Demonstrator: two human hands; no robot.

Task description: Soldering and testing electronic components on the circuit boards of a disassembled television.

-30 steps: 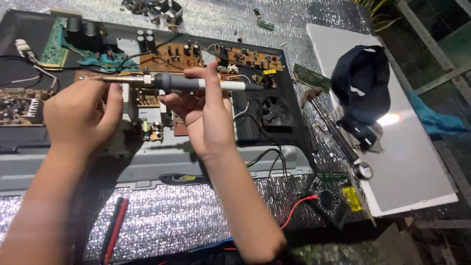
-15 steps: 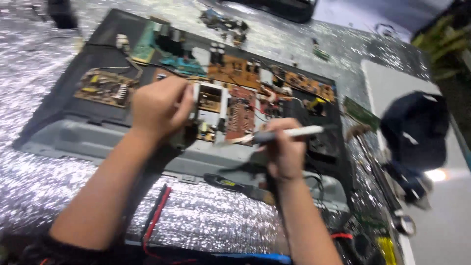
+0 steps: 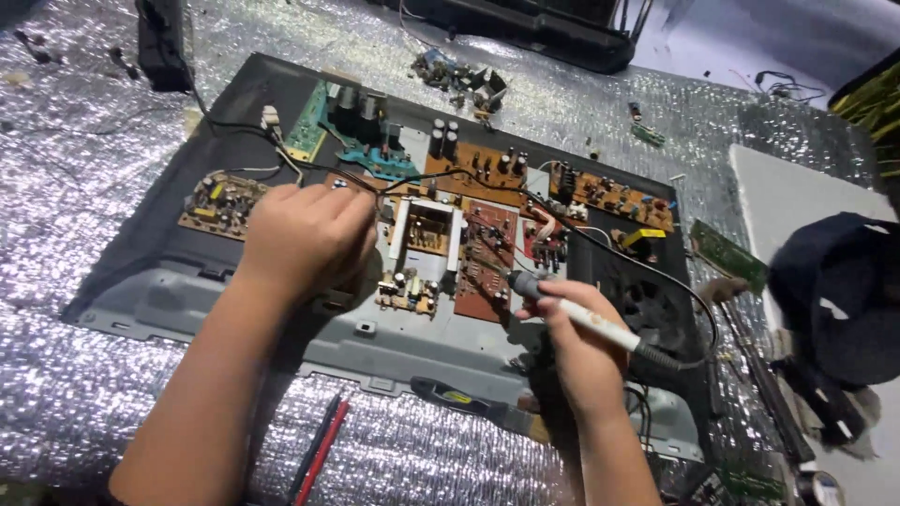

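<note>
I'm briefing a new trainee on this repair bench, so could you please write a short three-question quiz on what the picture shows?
1. True or false: the right hand holds a soldering iron.
2. Which is the left hand on? A) the dark cloth B) the circuit boards in the chassis C) the red and black probes
3. Fill in: the chassis lies on silver ______ wrap.

Key: 1 true; 2 B; 3 bubble.
</note>
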